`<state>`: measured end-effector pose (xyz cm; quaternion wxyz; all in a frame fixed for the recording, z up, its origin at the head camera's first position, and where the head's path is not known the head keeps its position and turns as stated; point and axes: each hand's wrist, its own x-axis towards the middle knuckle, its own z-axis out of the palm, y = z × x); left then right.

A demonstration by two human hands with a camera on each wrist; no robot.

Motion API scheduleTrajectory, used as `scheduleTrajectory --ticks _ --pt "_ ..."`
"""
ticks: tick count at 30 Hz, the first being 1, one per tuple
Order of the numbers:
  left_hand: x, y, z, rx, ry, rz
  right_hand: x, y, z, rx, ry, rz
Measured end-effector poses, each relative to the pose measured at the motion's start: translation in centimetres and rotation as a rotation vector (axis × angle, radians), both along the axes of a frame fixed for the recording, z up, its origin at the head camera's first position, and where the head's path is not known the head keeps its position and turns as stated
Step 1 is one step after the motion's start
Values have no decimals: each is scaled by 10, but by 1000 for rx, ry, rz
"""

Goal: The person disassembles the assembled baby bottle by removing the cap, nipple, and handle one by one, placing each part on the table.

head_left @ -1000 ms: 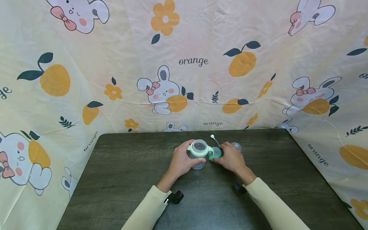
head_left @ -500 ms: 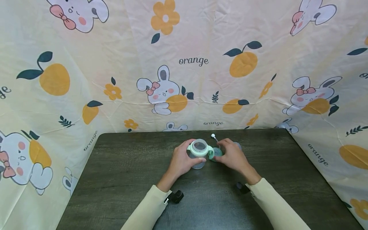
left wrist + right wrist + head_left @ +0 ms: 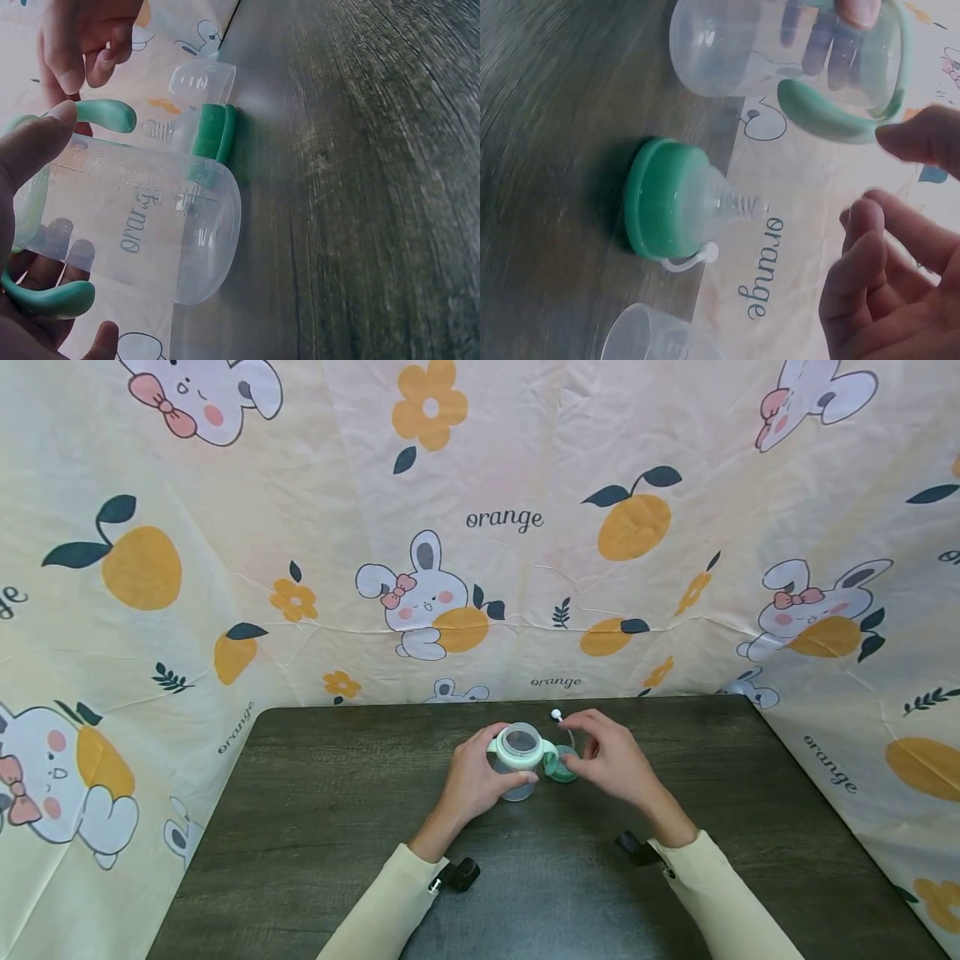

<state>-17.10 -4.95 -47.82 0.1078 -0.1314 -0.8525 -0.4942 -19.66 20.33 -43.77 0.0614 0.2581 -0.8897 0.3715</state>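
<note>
A clear baby bottle [image 3: 150, 217] with a mint ring and two green handles [image 3: 821, 120] stands upright on the table. My left hand [image 3: 480, 772] grips it near the top, thumb in front and fingers behind. To its right sits a green collar [image 3: 664, 199] with a clear teat [image 3: 731, 202] pointing up. A thin tube with a white end [image 3: 556, 715] reaches out from the collar. My right hand [image 3: 611, 760] hovers over the collar with loosely bent fingers, apart from it and holding nothing.
A clear cap [image 3: 645, 337] stands on the table beyond the collar; in the head view my right hand hides it. The dark wood table [image 3: 322, 827] meets a printed cloth [image 3: 300, 527] at its back edge. Dark wrist cameras [image 3: 462, 874] sit at both cuffs.
My right hand has loosened from the green collar and lifted off, its fingers spreading apart. The left hand and bottle have stayed in place.
</note>
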Motion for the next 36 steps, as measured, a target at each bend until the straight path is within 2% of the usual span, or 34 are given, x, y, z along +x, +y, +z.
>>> scheduleTrajectory --ticks 6,20,29,36 --pt "0 0 -1 9 -13 -1 2 -6 -2 -8 -36 67" --pt "2 2 -4 46 -16 14 0 -7 -4 -20 -15 67" --pt "3 -6 -4 132 -62 -32 -1 -8 -6 -17 -52 73" --pt "2 -13 -9 192 -140 -83 -2 -8 -9 -20 -62 82"
